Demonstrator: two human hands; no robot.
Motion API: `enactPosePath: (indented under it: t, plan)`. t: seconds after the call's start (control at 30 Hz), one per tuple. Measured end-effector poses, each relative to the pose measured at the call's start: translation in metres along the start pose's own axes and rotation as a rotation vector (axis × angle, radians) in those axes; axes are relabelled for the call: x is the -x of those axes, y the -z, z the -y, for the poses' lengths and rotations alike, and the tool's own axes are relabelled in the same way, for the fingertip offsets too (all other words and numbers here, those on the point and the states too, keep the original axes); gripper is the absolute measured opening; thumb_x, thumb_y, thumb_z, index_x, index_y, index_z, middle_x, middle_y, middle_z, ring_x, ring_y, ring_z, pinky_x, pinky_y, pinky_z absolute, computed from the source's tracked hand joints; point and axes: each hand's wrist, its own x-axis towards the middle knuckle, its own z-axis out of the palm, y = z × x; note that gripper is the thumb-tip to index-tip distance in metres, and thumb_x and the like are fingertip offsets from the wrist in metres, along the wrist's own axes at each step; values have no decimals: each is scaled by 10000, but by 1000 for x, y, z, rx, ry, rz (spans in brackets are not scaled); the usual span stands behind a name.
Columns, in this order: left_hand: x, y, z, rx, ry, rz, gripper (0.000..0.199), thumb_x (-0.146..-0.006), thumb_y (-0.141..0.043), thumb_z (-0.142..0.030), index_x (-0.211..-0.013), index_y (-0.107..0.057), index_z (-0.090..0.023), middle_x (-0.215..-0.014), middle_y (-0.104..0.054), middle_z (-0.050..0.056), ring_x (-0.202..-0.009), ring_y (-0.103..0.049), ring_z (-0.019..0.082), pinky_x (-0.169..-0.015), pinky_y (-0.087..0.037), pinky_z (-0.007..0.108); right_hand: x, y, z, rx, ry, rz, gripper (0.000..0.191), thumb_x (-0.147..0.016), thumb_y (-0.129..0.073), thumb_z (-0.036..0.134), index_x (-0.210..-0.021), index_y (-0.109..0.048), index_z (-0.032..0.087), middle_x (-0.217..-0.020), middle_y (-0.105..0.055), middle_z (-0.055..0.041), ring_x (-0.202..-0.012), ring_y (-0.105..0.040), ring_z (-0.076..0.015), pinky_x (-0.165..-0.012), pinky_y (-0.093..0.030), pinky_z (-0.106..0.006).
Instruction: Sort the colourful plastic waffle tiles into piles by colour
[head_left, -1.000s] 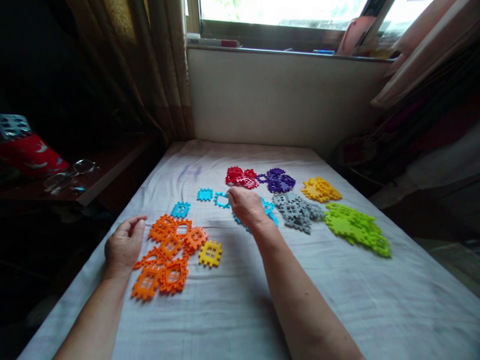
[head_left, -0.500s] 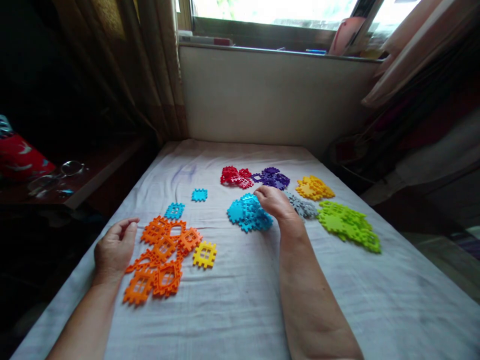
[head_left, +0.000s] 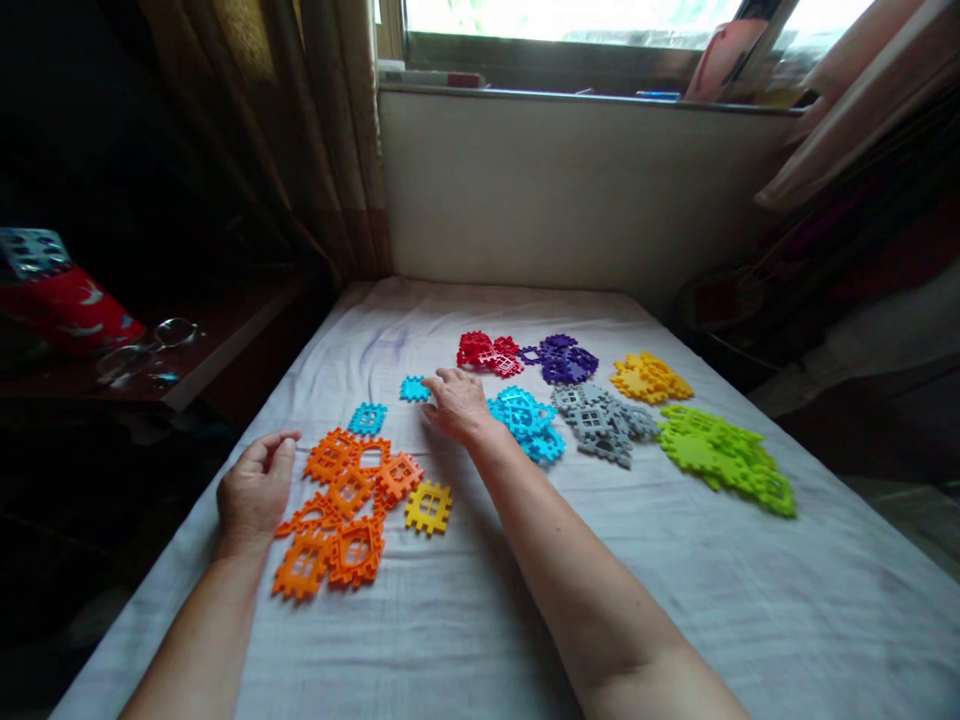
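Observation:
My right hand [head_left: 456,405] reaches over the sheet with its fingers apart, holding nothing visible. Its fingertips are at the edge of a single blue interlocking tile [head_left: 413,388]; whether they touch it I cannot tell. Behind the wrist lies a pile of blue tiles [head_left: 529,420], partly covered by the arm. My left hand [head_left: 257,488] rests at the left, fingers loosely bent and nothing seen in them. Close beside it spreads a group of orange window-shaped tiles [head_left: 349,492]. A blue window tile [head_left: 367,418] lies just beyond them, and a yellow one [head_left: 428,507] to their right.
Red tiles [head_left: 487,352], purple tiles [head_left: 562,360], grey tiles [head_left: 600,420], yellow-orange tiles [head_left: 649,378] and lime green tiles [head_left: 724,455] lie in separate piles on the sheeted bed [head_left: 465,630]. Eyeglasses [head_left: 176,333] sit on a dark side table at the left.
My right hand has moved left from the blue pile to the single blue tile, and its closed fingers have spread. The grey pile is now uncovered. My left hand stays by the orange tiles.

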Motion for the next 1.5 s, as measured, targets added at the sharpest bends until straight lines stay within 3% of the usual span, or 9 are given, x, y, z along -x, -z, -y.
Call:
enactPosePath:
  t: [0.23,0.33,0.53,0.63,0.77,1.0,1.1,1.3,1.5]
  plan:
    - [-3,-5,11,43,-19,-2,393,-800,-515,-527,-946,-737,-238,-873,-763,18,-799,-690,197,-730,-531,291,-17,-5,18,95,80,8,302,-973,-485,341,-1110,-707,189,-1200,-704,-113,-1148,-590,-253,-964,-391,-392]
    - [-4,-6,14,41,-34,-5,379,-811,-516,-507,-955,-733,-231,-894,-766,19,-826,-697,196,-735,-532,285,-8,5,15,38,10,-25,343,-1019,-384,302,-1098,-701,197,-1118,-737,-118,-1039,-652,-226,-920,-411,-357]
    - [-4,-6,10,57,-10,10,362,-788,-524,-497,-940,-726,-238,-852,-748,13,-789,-675,201,-706,-511,299,41,26,-54,-341,-369,-384,360,-1000,-388,296,-1221,-669,256,-1027,-767,-34,-889,-681,-187,-770,-456,-266]
    - [-4,-4,5,36,-8,10,380,-767,-513,-502,-934,-733,-240,-823,-737,13,-764,-658,204,-677,-491,304,66,26,-91,-450,-479,-403,352,-958,-417,282,-1122,-724,229,-882,-765,-28,-790,-673,-188,-703,-460,-264]
    - [-4,-2,1,29,25,5,388,-746,-511,-502,-928,-733,-241,-787,-722,12,-736,-643,206,-651,-474,306,79,18,-102,-439,-524,-366,326,-926,-453,249,-1055,-753,236,-954,-768,-29,-859,-678,-201,-762,-478,-282]
    - [-4,-1,-1,5,16,-2,398,-746,-498,-505,-926,-737,-242,-775,-721,15,-732,-642,210,-644,-467,309,78,21,-81,-173,-480,-351,332,-968,-461,307,-1143,-734,233,-1238,-688,-99,-1132,-589,-261,-972,-435,-374]
    - [-4,-2,0,-1,4,3,407,-754,-494,-509,-933,-739,-238,-780,-726,20,-733,-646,210,-642,-470,309,69,17,-49,-153,-319,-332,315,-960,-492,309,-1160,-723,234,-1284,-667,-92,-1175,-562,-265,-1006,-422,-397]
    - [-5,-7,8,50,-13,-7,411,-767,-497,-522,-941,-730,-231,-877,-752,37,-792,-670,215,-725,-511,318,25,-9,35,-145,82,-72,375,-925,-550,259,-1274,-666,332,-1438,-577,-18,-1284,-513,-224,-1043,-426,-391]
    - [-6,-9,13,90,-11,17,426,-772,-501,-536,-958,-724,-224,-901,-748,54,-838,-681,230,-830,-531,354,-13,-7,57,-92,310,172,414,-898,-543,202,-1240,-668,398,-1469,-553,54,-1355,-462,-216,-1041,-425,-399]
